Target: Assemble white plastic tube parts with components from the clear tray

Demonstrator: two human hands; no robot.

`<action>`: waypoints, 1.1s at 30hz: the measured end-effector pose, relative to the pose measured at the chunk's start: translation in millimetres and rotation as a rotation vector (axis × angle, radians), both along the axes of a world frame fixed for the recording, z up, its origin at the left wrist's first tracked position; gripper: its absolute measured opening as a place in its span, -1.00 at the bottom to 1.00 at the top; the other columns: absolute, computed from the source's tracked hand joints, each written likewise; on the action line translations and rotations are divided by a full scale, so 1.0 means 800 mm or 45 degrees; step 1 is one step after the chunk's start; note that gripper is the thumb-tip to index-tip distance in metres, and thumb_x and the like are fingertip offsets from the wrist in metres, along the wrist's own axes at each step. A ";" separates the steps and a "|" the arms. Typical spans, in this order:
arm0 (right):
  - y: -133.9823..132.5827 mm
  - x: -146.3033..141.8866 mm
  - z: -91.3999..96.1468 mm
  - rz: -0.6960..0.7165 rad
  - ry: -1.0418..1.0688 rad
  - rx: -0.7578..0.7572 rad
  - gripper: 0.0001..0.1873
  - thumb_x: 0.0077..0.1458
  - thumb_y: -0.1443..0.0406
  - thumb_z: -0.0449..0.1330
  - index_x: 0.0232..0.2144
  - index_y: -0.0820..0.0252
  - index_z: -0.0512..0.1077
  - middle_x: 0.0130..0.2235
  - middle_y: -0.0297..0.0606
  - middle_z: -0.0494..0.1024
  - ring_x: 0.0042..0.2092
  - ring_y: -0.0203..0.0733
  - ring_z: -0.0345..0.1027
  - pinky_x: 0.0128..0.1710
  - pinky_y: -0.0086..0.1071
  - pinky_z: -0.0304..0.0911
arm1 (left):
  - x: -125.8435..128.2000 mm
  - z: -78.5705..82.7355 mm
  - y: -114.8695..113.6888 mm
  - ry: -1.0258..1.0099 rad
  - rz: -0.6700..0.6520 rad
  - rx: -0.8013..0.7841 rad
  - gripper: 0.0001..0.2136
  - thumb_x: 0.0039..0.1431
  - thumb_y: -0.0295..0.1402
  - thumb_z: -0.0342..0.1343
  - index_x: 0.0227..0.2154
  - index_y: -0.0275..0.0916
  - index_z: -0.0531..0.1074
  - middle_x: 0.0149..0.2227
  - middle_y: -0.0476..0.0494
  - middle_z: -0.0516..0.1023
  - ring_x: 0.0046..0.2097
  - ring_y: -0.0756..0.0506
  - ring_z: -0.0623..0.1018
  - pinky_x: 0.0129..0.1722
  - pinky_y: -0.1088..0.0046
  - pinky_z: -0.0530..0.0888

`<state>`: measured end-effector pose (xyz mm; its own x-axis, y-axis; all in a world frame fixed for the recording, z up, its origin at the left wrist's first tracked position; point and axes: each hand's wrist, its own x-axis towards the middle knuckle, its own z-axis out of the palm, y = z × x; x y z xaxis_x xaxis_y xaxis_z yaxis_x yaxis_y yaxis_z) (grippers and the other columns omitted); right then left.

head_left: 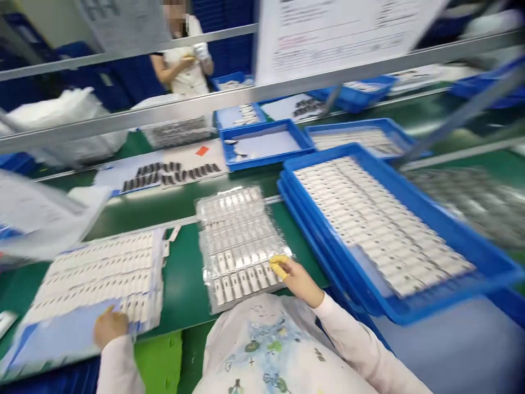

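The clear tray (234, 234) lay on the counter (182, 293), the right hand (297, 278) at its right edge. Left of the tray, the left hand (110, 328) was by white parts (138, 308). I could not tell how wide either grip was

Bright, even light, its source out of view, leaves only soft shadows. Glare speckles the clear tray (235, 236), and a pale sheen lies on the far green surface (430, 128). Blur smears the left hand (111, 326) and the grey stack (471, 202); the sheet's (328, 38) print is illegible. Wide-angle stretch pulls the edges.
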<state>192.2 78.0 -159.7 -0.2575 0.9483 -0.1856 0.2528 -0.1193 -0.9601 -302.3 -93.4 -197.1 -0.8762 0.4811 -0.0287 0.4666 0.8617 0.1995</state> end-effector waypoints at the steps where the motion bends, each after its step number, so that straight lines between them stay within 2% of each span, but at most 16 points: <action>1: 0.003 0.015 0.005 -0.075 -0.045 0.026 -0.57 0.07 -0.09 0.21 -0.29 0.14 0.52 -0.40 -0.30 0.59 -0.41 -0.19 0.43 -0.34 -0.28 0.42 | 0.008 -0.001 0.007 -0.005 -0.021 0.038 -0.59 0.29 -0.30 -0.08 0.12 -0.33 0.42 0.00 -0.50 0.53 0.16 -0.50 0.48 0.06 -0.18 0.47; 4: 0.020 0.078 0.022 -0.357 -0.238 0.102 -0.54 0.20 -0.06 0.06 -0.22 0.17 0.50 -0.24 -0.21 0.62 -0.34 -0.20 0.47 -0.27 -0.28 0.43 | 0.044 -0.011 0.039 -0.086 -0.200 0.161 -0.48 0.20 -0.20 -0.13 0.13 -0.28 0.42 0.03 -0.44 0.54 0.23 -0.49 0.42 0.16 -0.12 0.43; 8: 0.040 0.194 0.044 -0.718 -0.685 0.101 -0.61 0.30 0.15 -0.01 0.02 0.23 0.41 -0.01 -0.05 0.57 -0.07 -0.09 0.48 0.03 -0.18 0.35 | 0.126 -0.025 0.089 -0.303 -0.495 0.361 -0.48 0.11 -0.10 -0.10 0.02 -0.29 0.47 0.05 -0.42 0.52 0.20 -0.50 0.43 0.20 -0.16 0.37; 11: 0.041 0.274 0.050 -0.826 -1.044 -0.041 -0.65 0.29 0.28 0.05 0.05 0.32 0.42 0.06 0.08 0.51 0.07 0.02 0.41 0.17 -0.08 0.23 | 0.195 -0.029 0.113 -0.529 -0.752 0.470 -0.52 0.12 -0.11 -0.09 -0.04 -0.31 0.46 0.04 -0.44 0.50 0.18 -0.46 0.43 0.25 -0.12 0.32; 14: 0.035 0.319 0.043 -0.820 -1.320 -0.218 -0.68 0.30 0.26 0.15 0.04 0.30 0.42 0.09 0.00 0.48 0.11 0.03 0.39 0.17 0.02 0.24 | 0.252 -0.032 0.120 -0.681 -0.929 0.482 -0.58 0.15 -0.12 -0.08 -0.07 -0.25 0.46 0.06 -0.37 0.50 0.18 -0.37 0.44 0.26 -0.02 0.33; 17: 0.029 0.331 0.027 -0.748 -1.515 -0.321 -0.65 0.28 0.19 0.21 0.06 0.22 0.42 0.14 -0.11 0.45 0.13 0.01 0.37 0.14 0.05 0.30 | 0.290 -0.035 0.117 -0.811 -1.032 0.475 -0.62 0.18 -0.12 -0.07 -0.08 -0.19 0.47 0.07 -0.32 0.51 0.18 -0.31 0.46 0.25 0.03 0.36; 21: 0.031 0.331 0.012 -0.624 -1.661 -0.369 -0.62 0.29 0.18 0.20 0.09 0.20 0.40 0.16 -0.10 0.43 0.13 0.01 0.37 0.11 0.03 0.34 | 0.316 -0.035 0.107 -0.928 -1.084 0.441 -0.63 0.19 -0.13 -0.04 -0.05 -0.17 0.47 0.10 -0.28 0.50 0.19 -0.28 0.46 0.24 0.05 0.36; 28: 0.034 0.340 0.017 -0.371 -1.635 -0.445 -0.65 0.29 0.18 0.20 0.05 0.23 0.41 0.06 -0.12 0.49 0.00 -0.08 0.46 -0.02 -0.09 0.44 | 0.313 -0.032 0.094 -1.046 -1.003 0.337 -0.60 0.20 -0.10 -0.03 -0.02 -0.16 0.46 0.12 -0.30 0.49 0.17 -0.31 0.48 0.17 0.03 0.42; 33: 0.030 0.332 0.015 -0.350 -1.644 -0.464 -0.64 0.30 0.17 0.19 0.07 0.22 0.40 0.08 -0.12 0.48 0.01 -0.07 0.45 -0.01 -0.07 0.43 | 0.307 -0.027 0.097 -1.112 -0.916 0.300 -0.62 0.18 -0.09 0.00 -0.02 -0.11 0.45 0.13 -0.27 0.47 0.19 -0.31 0.46 0.18 0.02 0.40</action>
